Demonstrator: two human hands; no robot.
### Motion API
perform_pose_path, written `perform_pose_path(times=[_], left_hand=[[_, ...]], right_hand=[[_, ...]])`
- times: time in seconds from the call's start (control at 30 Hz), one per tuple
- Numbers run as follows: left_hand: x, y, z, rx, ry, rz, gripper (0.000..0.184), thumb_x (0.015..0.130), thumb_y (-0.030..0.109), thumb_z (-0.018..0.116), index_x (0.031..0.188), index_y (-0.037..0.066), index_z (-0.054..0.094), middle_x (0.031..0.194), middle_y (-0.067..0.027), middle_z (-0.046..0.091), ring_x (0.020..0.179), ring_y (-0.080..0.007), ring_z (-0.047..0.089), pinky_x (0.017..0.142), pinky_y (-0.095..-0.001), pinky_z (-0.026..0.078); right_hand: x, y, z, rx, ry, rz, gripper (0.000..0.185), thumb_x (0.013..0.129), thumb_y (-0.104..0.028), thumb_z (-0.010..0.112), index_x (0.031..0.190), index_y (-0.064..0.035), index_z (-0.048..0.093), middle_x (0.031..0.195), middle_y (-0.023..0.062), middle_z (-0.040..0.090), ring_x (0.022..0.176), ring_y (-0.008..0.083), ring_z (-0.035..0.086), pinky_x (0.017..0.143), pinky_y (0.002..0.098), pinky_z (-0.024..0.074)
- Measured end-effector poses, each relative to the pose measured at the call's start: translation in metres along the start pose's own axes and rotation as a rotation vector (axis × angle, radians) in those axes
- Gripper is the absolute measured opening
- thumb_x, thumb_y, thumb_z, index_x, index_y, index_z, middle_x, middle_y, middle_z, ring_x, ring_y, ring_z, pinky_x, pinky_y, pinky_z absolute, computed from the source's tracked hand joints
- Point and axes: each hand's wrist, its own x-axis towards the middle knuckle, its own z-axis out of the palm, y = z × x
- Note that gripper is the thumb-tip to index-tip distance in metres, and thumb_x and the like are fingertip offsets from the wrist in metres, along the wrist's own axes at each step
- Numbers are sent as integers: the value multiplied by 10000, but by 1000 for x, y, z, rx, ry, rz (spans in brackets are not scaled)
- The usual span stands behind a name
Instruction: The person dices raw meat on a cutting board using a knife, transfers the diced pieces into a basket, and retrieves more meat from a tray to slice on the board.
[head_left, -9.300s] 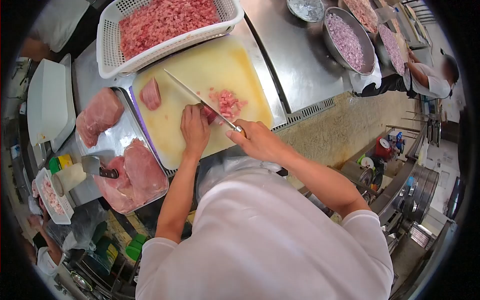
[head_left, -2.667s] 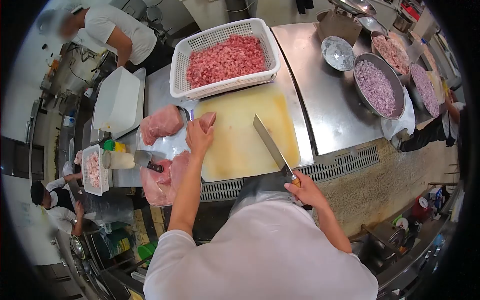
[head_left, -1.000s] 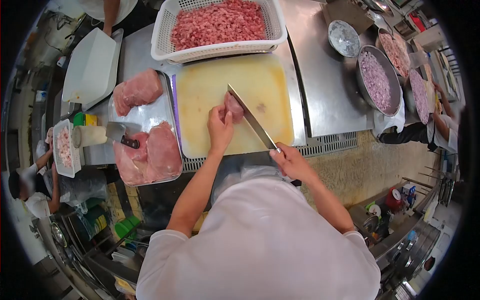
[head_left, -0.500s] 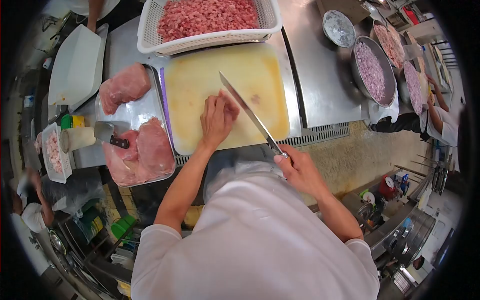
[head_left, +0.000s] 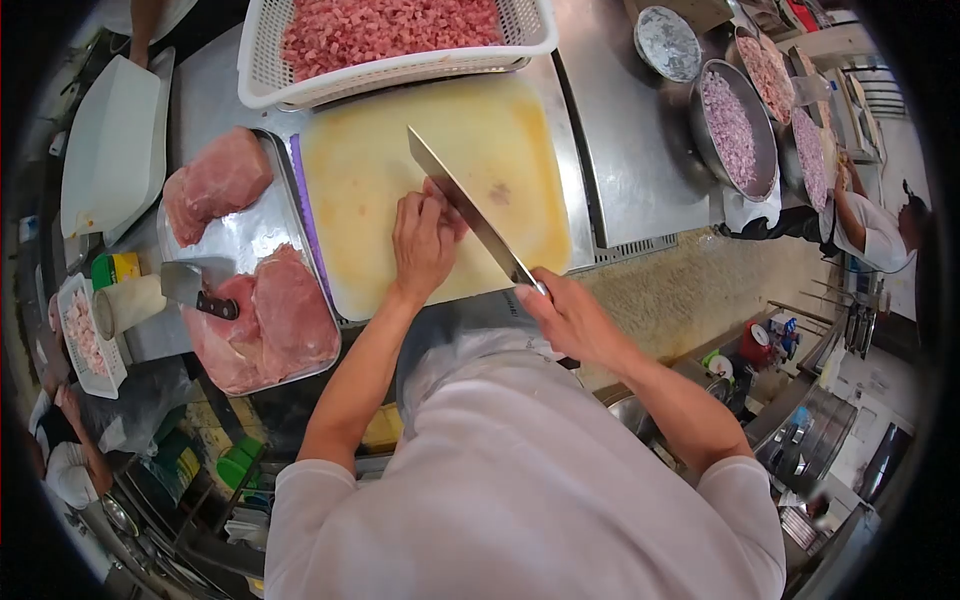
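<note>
On the yellowed white cutting board (head_left: pixel 350 150), my left hand (head_left: pixel 424 238) is closed over a small piece of pink meat (head_left: pixel 436 192), which is mostly hidden under the fingers. My right hand (head_left: pixel 570 315) grips the handle of a long knife (head_left: pixel 468 210); its blade slants up and left across the board, right beside the meat and my left fingertips. Beyond the board stands a white perforated basket (head_left: pixel 400 68) of diced meat (head_left: pixel 385 35). Left of the board, a metal tray (head_left: pixel 250 228) holds large pieces of raw meat (head_left: pixel 295 310) and a cleaver (head_left: pixel 200 290).
A white tub (head_left: pixel 115 145) and a small white basket (head_left: pixel 82 340) stand at the left. Bowls of chopped onion (head_left: pixel 728 130) and meat (head_left: pixel 762 75) are on the right-hand steel table (head_left: pixel 630 160). Other people are at the left and right edges.
Earlier diced meat is gone from the board. My left hand took a piece from the board's left side to the middle. The knife now lies against it, and the view has shifted slightly.
</note>
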Motion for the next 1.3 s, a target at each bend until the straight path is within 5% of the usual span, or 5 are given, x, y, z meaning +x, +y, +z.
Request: perform_pose_path(times=[0.2,0.9,1.0,1.1,1.3], left_hand=[[-2,-3,2,-23,27,13,112,896,14,520,985,-1,587,944,-175,532,907,-389,545,793,-507,465],[-10,-12,3,-23,22,33,254,796,-10,591,1049,9,611,949,-187,558,864,-398,554,729,-521,482],[-10,-14,5,-63,34,27,223,787,-9,587,1009,4,601,925,-187,550,860,-402,551,730,-521,476],[-3,-14,3,-48,61,46,179,793,-12,578,971,3,582,904,-191,542,855,-411,548,733,-528,467],[-8,-10,-4,-86,31,15,128,811,-17,558,938,3,566,903,-198,549,847,-417,552,738,-527,465]], right_hand=[[91,18,38,-51,127,-213,431,1076,-330,555,1162,86,622,774,293,666,780,509,665,749,539,512],[-7,-14,14,-99,62,-14,394,1062,-276,601,1270,59,610,708,225,655,665,428,653,656,504,495],[8,-2,22,-81,140,-176,393,1065,-277,594,1262,63,605,722,228,664,682,442,657,670,510,502],[38,-6,22,-46,39,-102,444,1074,-308,573,1268,90,604,704,206,615,661,353,629,665,464,493],[79,6,41,-96,121,-229,425,1065,-308,574,1142,108,611,755,284,645,763,441,684,738,513,519]])
